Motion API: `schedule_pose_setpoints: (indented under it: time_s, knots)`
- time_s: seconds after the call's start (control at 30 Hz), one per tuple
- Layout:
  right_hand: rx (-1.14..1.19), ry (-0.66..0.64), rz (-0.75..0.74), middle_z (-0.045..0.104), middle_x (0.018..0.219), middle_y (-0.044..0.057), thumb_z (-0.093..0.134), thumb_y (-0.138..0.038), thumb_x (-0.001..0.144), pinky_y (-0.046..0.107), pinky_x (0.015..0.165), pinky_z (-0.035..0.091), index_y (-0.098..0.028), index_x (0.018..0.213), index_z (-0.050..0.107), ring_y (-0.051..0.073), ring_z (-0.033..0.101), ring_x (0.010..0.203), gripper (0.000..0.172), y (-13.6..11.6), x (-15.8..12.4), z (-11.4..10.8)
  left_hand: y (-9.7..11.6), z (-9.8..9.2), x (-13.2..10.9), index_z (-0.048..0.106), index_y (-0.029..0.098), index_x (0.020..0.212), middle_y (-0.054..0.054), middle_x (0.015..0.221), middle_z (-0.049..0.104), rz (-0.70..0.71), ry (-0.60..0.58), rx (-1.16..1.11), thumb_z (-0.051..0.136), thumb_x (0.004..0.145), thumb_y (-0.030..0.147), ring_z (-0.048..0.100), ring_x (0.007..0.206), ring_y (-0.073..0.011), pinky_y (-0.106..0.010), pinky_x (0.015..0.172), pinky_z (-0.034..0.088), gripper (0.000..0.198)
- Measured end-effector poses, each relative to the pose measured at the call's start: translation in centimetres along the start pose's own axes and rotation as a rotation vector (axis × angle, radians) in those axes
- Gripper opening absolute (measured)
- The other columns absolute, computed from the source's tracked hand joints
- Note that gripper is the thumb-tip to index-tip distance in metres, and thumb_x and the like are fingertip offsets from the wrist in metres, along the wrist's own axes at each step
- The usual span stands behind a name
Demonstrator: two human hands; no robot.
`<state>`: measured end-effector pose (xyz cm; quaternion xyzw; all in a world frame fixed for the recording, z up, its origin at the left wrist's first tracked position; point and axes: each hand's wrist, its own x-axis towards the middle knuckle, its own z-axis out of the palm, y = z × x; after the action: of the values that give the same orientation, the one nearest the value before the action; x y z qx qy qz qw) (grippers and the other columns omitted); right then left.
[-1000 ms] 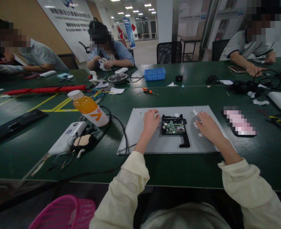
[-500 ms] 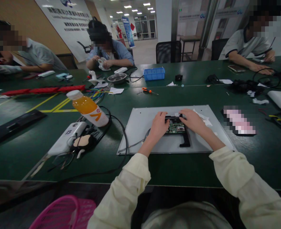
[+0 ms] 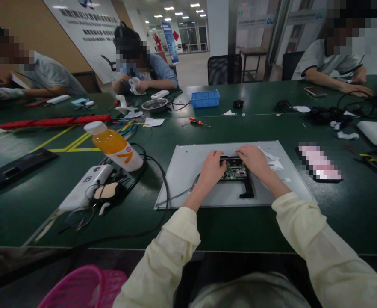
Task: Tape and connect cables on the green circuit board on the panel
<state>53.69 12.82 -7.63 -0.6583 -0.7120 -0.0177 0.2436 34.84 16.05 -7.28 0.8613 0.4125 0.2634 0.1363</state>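
Observation:
A green circuit board (image 3: 235,172) in a black frame (image 3: 247,188) lies on a pale grey flat panel (image 3: 182,171) in front of me. My left hand (image 3: 211,167) wraps round the frame's left side, thumb near the board's upper left edge. My right hand (image 3: 254,159) is over the upper right part of the frame, its fingers drawn together at the far edge. What those fingertips hold, if anything, is too small to make out. A thin grey cable (image 3: 180,194) runs across the panel's left part.
Left of the panel stand an orange drink bottle (image 3: 114,145), a white box (image 3: 87,186) and black cables. A phone (image 3: 319,162) lies right. Beyond are a screwdriver (image 3: 198,122), a blue basket (image 3: 205,99) and several people at the table. A pink basket (image 3: 82,286) is below.
My right hand has shifted slightly left along the frame's far edge, fingers closer together. My left hand stays on the frame. The whole view has shifted a little.

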Motion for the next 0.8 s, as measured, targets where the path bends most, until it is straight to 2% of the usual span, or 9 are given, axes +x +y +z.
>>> schedule_pose_setpoints:
  time_s: [0.17,0.37,0.53,0.8]
  knots:
    - [-0.062,0.142,0.05,0.069,0.108,0.01,0.042,-0.02,0.091,0.039,0.088,0.046,-0.018,0.105,0.069,0.026,0.06,0.1,0.031,2.2,-1.1,-2.0,0.2,-0.2,-0.1,0.053,0.015,0.115,-0.011,0.118,0.055,-0.019,-0.001,-0.023,0.049,0.086,0.016,0.055,0.11,-0.022,-0.034,0.099,0.043,0.029]
    - [-0.082,0.032,0.047,0.066,0.116,0.013,0.044,-0.017,0.088,0.043,0.096,0.043,-0.016,0.102,0.072,0.028,0.057,0.11,0.032,5.4,-2.3,-1.1,0.2,-0.1,-0.1,0.048,0.013,0.125,-0.014,0.126,0.052,-0.058,-0.006,-0.056,0.045,0.09,0.021,0.054,0.115,-0.0229,-0.035,0.101,0.042,0.036]
    - [-0.056,-0.002,0.051,0.064,0.121,0.014,0.042,-0.015,0.088,0.043,0.102,0.041,-0.015,0.108,0.07,0.026,0.055,0.116,0.034,5.5,-2.5,0.0,0.0,0.1,0.0,0.041,0.008,0.133,-0.019,0.134,0.049,-0.104,-0.045,-0.068,0.036,0.095,0.029,0.049,0.124,-0.0259,-0.039,0.104,0.04,0.044]
    - [-0.004,0.013,0.072,0.063,0.123,0.014,0.042,-0.014,0.088,0.042,0.103,0.041,-0.015,0.117,0.064,0.025,0.056,0.117,0.036,5.3,-3.2,0.0,-0.3,0.0,0.2,0.04,0.008,0.135,-0.019,0.136,0.049,-0.158,-0.024,-0.012,0.031,0.097,0.033,0.046,0.128,-0.0252,-0.038,0.106,0.036,0.046]
